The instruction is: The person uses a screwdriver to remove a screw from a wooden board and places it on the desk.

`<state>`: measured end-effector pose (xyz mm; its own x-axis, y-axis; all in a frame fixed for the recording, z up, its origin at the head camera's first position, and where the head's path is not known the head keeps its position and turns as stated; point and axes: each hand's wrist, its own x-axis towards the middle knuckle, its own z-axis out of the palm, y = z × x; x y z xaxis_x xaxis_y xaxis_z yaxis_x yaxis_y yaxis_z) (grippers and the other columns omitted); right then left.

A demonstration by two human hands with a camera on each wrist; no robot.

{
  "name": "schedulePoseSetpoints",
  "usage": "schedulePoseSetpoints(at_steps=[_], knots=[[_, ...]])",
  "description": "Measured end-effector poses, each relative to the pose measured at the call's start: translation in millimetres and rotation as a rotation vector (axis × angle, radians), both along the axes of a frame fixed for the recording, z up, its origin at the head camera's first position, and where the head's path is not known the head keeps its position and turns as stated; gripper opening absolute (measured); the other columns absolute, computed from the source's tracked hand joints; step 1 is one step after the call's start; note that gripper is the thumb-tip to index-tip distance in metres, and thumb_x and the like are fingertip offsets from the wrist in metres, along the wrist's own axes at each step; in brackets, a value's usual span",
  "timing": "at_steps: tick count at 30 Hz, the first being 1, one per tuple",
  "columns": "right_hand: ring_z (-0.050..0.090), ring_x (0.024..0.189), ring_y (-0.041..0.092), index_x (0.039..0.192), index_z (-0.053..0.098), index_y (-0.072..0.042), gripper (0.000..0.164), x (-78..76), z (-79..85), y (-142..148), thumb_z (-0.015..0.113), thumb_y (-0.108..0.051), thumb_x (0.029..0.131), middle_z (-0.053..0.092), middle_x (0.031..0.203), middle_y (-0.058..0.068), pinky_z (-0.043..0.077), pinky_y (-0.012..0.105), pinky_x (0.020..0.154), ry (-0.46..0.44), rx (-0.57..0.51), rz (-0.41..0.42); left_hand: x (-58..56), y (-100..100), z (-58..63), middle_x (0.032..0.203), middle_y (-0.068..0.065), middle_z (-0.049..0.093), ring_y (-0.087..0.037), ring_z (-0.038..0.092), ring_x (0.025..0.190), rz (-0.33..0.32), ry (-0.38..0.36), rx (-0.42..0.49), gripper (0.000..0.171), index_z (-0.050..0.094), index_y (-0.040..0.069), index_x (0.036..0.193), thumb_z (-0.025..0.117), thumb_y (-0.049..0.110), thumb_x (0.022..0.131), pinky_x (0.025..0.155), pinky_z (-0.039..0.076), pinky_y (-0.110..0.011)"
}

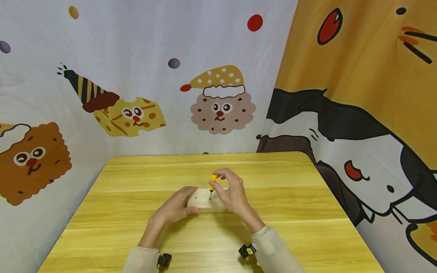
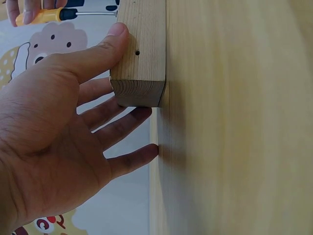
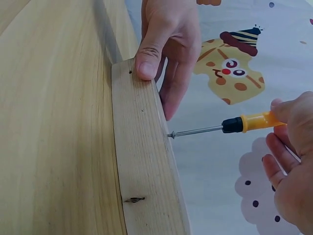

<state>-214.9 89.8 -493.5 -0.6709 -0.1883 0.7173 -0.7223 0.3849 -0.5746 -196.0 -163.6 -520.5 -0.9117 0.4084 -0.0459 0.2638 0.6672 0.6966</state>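
Observation:
A pale wooden block [image 1: 201, 203] lies on the table in front of me, with small dark holes and a knot in its side. My left hand [image 1: 174, 206] grips its left end, thumb on the near side and fingers at the far side. Above the block, my right hand [image 1: 235, 193] pinches the yellow handle of a screwdriver [image 3: 257, 121] between thumb and fingers. The screwdriver stands nearly upright, its shaft pointing down. In the right wrist view its tip meets a small screw [image 3: 171, 135] at the block's upper face.
The light wood-grain table [image 1: 273, 182] spreads around the block on all sides. Behind it hangs a white curtain [image 1: 136, 49] with cartoon prints, and an orange one [image 1: 300, 68] at right. A small black camera [image 1: 164, 260] sits at the left wrist, another [image 1: 246, 251] at the right.

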Motion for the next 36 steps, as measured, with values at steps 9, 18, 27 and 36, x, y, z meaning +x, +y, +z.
schedulePoseSetpoints(at_steps=[9, 18, 27, 36], knots=[[0.079, 0.108, 0.03, 0.126, 0.078, -0.004, 0.026, 3.7, 1.7, 2.6, 0.083, 0.002, 0.1, 0.084, 0.122, 0.012, 0.068, 0.051, 0.091, -0.054, -0.009, 0.057, 1.2, 0.6, -0.5, 0.176, -0.024, 0.048, -0.05, 0.047, 0.162, 0.015, -0.001, -0.004, 0.08, 0.047, 0.004, 0.171, 0.084, 0.03, 0.104, 0.131, 0.041, -0.072], [0.075, 0.106, 0.024, 0.124, 0.077, -0.008, 0.027, 3.2, 3.4, 4.2, 0.087, -0.005, 0.099, 0.08, 0.116, 0.009, 0.067, 0.048, 0.091, -0.056, -0.015, 0.068, 2.4, 0.2, -0.4, 0.175, -0.024, 0.049, -0.051, 0.048, 0.161, 0.009, 0.018, -0.007, 0.08, 0.048, 0.003, 0.17, 0.084, 0.03, 0.104, 0.13, 0.043, -0.072], [0.076, 0.101, 0.022, 0.118, 0.079, -0.008, 0.026, 5.3, 4.7, 2.2, 0.091, -0.006, 0.096, 0.081, 0.11, 0.005, 0.066, 0.041, 0.091, -0.048, -0.024, 0.02, 1.9, -0.1, -1.0, 0.175, -0.023, 0.049, -0.051, 0.048, 0.162, 0.009, 0.011, -0.012, 0.081, 0.047, 0.004, 0.171, 0.084, 0.03, 0.104, 0.131, 0.042, -0.072], [0.077, 0.107, 0.025, 0.123, 0.08, -0.012, 0.028, 5.9, 1.7, 1.8, 0.088, -0.003, 0.098, 0.083, 0.117, 0.006, 0.066, 0.038, 0.092, -0.029, -0.023, 0.028, 2.4, -0.2, -1.0, 0.176, -0.024, 0.047, -0.051, 0.047, 0.162, 0.017, 0.001, -0.004, 0.081, 0.047, 0.004, 0.171, 0.084, 0.029, 0.104, 0.131, 0.042, -0.073]])
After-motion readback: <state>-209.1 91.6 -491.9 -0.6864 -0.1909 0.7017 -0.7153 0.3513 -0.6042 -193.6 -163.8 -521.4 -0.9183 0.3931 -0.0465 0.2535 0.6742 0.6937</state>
